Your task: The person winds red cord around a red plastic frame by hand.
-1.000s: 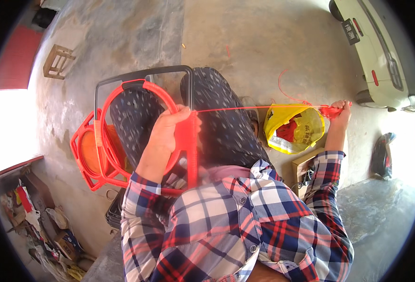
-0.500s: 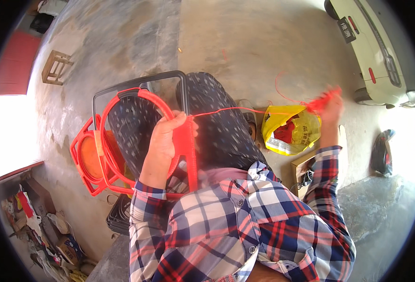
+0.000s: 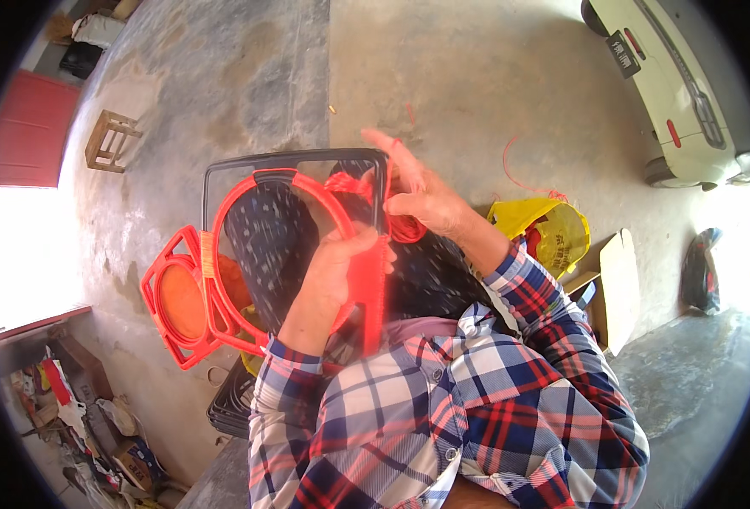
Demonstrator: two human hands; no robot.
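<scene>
Across my lap rests a black rectangular metal frame (image 3: 300, 156) with a red ring (image 3: 232, 204) inside it. Tightly wound red cord covers the frame's near right side (image 3: 366, 293). My left hand (image 3: 334, 267) is closed around that wrapped side. At the frame's upper right corner, my right hand (image 3: 430, 202) holds a loose bundle of red cord (image 3: 406, 227), one finger stretched out and blurred. Some of this cord shows inside the frame, left of the black bar. Orange binding (image 3: 207, 254) joins the ring to the frame's left side.
Left of my legs is another red frame with an orange round panel (image 3: 181, 293), above stacked black frames (image 3: 232, 399). To the right are a yellow bag (image 3: 568, 237) with red cord and an open cardboard box (image 3: 619, 293). A wooden stool (image 3: 112, 142) and a parked car (image 3: 680, 93) stand farther off.
My right hand has swung in from the far right, above the yellow bag, to the frame's corner, bringing the cord bundle. The frame and my left hand have shifted slightly right and down.
</scene>
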